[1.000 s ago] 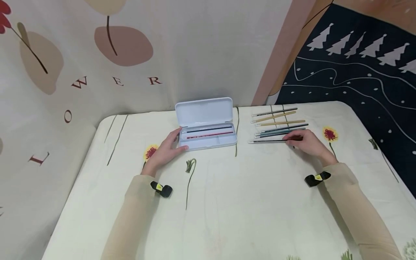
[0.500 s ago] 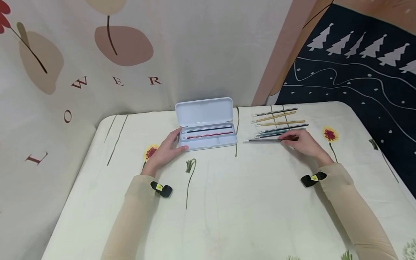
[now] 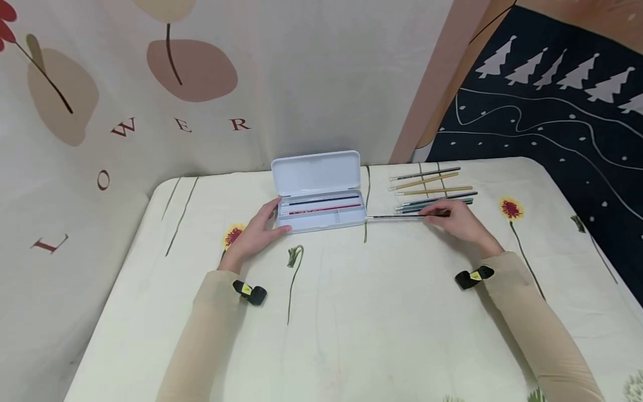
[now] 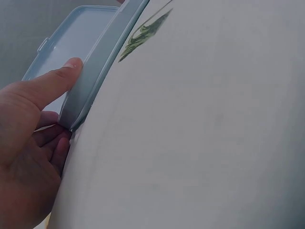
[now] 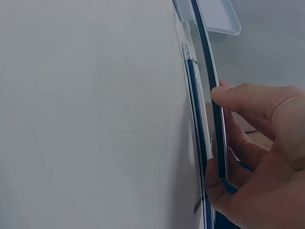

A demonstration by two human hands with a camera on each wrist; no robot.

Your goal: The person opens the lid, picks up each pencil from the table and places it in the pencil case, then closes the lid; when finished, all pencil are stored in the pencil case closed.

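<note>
A pale blue pencil case (image 3: 317, 172) stands with its lid raised near the back of the table, a dark pencil (image 3: 321, 199) and a red pencil (image 3: 321, 210) lying inside. My left hand (image 3: 257, 231) holds the case's left end, the thumb (image 4: 66, 74) on its front wall and the fingers round the corner. My right hand (image 3: 461, 222) pinches a dark pencil (image 5: 209, 59) between thumb and fingers. That pencil points left, its far end beside the case's right front corner. In the right wrist view it is raised above another pencil (image 5: 194, 88).
Behind my right hand lie several loose pencils, among them a yellow pencil (image 3: 434, 190) and a black pencil (image 3: 426, 173). A white flower-print cloth (image 3: 351, 312) covers the table. A printed curtain (image 3: 301, 84) hangs along the back edge.
My right hand has moved left with the dark pencil, bringing its far end up to the case. My left hand and the case have stayed in place.
</note>
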